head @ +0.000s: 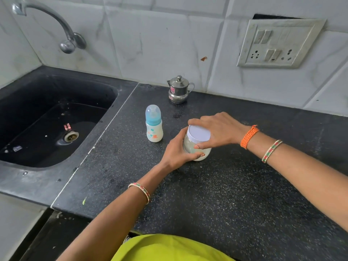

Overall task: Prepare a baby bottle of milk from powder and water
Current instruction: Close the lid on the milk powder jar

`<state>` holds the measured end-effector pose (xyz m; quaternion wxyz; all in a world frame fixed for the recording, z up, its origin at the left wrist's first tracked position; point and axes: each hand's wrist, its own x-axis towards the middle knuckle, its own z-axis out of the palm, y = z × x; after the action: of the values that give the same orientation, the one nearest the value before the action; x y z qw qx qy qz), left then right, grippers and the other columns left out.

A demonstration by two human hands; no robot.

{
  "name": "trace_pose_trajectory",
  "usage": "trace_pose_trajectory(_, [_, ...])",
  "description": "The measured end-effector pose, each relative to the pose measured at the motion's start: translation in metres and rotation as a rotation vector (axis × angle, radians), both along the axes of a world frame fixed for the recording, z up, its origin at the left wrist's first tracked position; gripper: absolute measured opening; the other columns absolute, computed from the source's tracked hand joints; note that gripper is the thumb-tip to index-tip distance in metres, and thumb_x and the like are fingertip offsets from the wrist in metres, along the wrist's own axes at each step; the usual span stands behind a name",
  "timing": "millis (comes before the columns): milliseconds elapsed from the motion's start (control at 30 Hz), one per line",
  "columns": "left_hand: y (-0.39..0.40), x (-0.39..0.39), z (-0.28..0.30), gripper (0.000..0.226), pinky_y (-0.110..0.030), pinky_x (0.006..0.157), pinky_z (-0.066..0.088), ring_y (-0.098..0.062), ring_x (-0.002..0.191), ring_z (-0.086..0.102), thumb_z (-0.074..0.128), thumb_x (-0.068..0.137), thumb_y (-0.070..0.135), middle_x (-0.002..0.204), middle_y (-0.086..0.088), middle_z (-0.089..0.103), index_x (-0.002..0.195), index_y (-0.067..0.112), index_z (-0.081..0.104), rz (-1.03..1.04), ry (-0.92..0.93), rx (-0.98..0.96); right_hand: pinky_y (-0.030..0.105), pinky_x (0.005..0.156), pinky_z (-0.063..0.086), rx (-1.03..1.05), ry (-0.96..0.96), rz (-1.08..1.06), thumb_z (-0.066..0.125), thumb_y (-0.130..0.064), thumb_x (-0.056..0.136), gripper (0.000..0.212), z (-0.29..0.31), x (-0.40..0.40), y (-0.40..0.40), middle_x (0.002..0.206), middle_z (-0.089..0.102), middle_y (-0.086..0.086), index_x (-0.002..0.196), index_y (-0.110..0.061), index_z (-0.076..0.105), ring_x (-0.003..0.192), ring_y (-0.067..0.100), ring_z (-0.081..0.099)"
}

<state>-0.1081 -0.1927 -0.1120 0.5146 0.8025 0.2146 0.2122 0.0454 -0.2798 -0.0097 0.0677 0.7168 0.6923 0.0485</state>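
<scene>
A clear jar of pale powder [204,154] with a white lid [199,135] stands on the black speckled counter [216,194]. My left hand [177,153] wraps around the jar's body from the left. My right hand [219,129] reaches over from the right, its fingers and thumb gripping the lid's rim. To the left of the jar stands a baby bottle [154,123], upright, with a blue collar and a clear cap on; it looks whitish, and I cannot tell what is inside. Behind it, near the wall, sits a small steel pot with lid, spout and handle [178,89].
A black sink [54,121] with a metal drain lies at the left, and a curved steel tap [62,27] juts from the tiled wall above it. A switch and socket plate [278,43] hangs on the wall at the right. The counter's front edge runs just before my body.
</scene>
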Motion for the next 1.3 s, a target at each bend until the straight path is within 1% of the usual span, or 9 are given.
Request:
trace_pose_trajectory(167, [-0.019,0.005,-0.006,0.086,-0.035,0.101,0.041,0.012,0.109,0.048,0.081,0.056,0.05,0.111,0.041,0.05,0.125,0.056,0.031,0.164,-0.067,0.032,0.028,0.06,0.031,0.229,0.112,-0.138,0.038,-0.087,0.06,0.075,-0.023,-0.006,-0.005,0.088,0.072,-0.006,0.121,-0.044,0.04,0.072,0.026,0.063])
trace_pose_trajectory(300, [-0.023,0.008,-0.004,0.083,-0.021,0.093,0.021,0.006,0.106,0.044,0.074,0.056,0.056,0.111,0.034,0.049,0.124,0.055,0.027,0.207,-0.05,0.105,0.03,0.061,0.031,0.389,0.11,-0.327,0.039,-0.087,0.059,0.075,-0.035,-0.025,-0.006,0.084,0.073,0.0,0.118,-0.042,0.049,0.074,0.03,0.066])
trace_pose_trajectory(433, [-0.008,0.013,0.007,0.088,-0.036,0.096,0.046,0.001,0.112,0.051,0.077,0.057,0.06,0.124,0.019,0.054,0.13,0.042,0.032,0.066,-0.038,0.017,0.036,0.07,0.037,0.259,0.192,-0.444,0.034,-0.09,0.058,0.077,-0.019,-0.017,-0.004,0.103,0.071,0.002,0.121,-0.047,0.048,0.094,0.033,0.064])
trace_pose_trajectory(533, [0.006,0.015,0.012,0.101,-0.039,0.106,0.04,-0.009,0.13,0.043,0.079,0.066,0.048,0.145,0.006,0.04,0.144,0.036,0.015,-0.112,-0.044,-0.128,0.042,0.087,0.044,0.1,0.328,-0.476,0.04,-0.088,0.059,0.075,0.009,0.009,0.004,0.127,0.062,-0.005,0.124,-0.051,0.046,0.115,0.029,0.057])
trace_pose_trajectory(633, [0.021,0.015,0.013,0.096,-0.034,0.104,0.039,-0.01,0.134,0.036,0.075,0.078,0.031,0.151,0.003,0.032,0.148,0.03,0.009,-0.032,0.002,-0.137,0.04,0.083,0.054,0.159,0.554,-0.52,0.059,-0.075,0.064,0.071,0.032,0.039,0.009,0.134,0.057,-0.005,0.129,-0.047,0.049,0.109,0.024,0.058])
trace_pose_trajectory(733, [0.034,0.032,0.022,0.064,-0.03,0.101,0.042,-0.017,0.132,0.042,0.057,0.087,0.004,0.144,-0.002,0.044,0.143,0.019,0.03,0.135,-0.037,-0.154,0.041,0.073,0.059,0.241,0.649,-0.569,0.072,-0.058,0.067,0.072,0.039,0.067,0.023,0.135,0.053,0.004,0.133,-0.038,0.051,0.105,0.027,0.057])
trace_pose_trajectory(833, [0.044,0.063,0.037,0.056,-0.025,0.1,0.038,-0.016,0.13,0.044,0.047,0.085,-0.008,0.14,-0.002,0.048,0.136,0.014,0.041,0.183,-0.07,-0.243,0.043,0.092,0.051,0.244,0.656,-0.606,0.076,-0.048,0.069,0.072,0.039,0.096,0.048,0.139,0.05,0.004,0.135,-0.036,0.049,0.121,0.03,0.049])
trace_pose_trajectory(1067, [0.062,0.101,0.037,0.055,-0.023,0.097,0.04,-0.014,0.124,0.048,0.043,0.081,-0.013,0.133,0.0,0.053,0.13,0.012,0.048,0.23,-0.105,-0.298,0.031,0.082,0.044,0.092,0.71,-0.537,0.076,-0.015,0.07,0.071,0.03,0.15,0.088,0.138,0.045,0.002,0.133,-0.031,0.049,0.121,0.028,0.044])
trace_pose_trajectory(1300, [0.064,0.118,0.042,0.053,-0.024,0.099,0.041,-0.016,0.125,0.05,0.043,0.081,-0.012,0.134,-0.002,0.054,0.128,0.011,0.05,0.196,-0.109,-0.301,0.031,0.097,0.04,0.12,0.919,-0.594,0.066,0.004,0.07,0.065,0.009,0.157,0.111,0.139,0.043,0.004,0.127,-0.024,0.054,0.128,0.026,0.04])
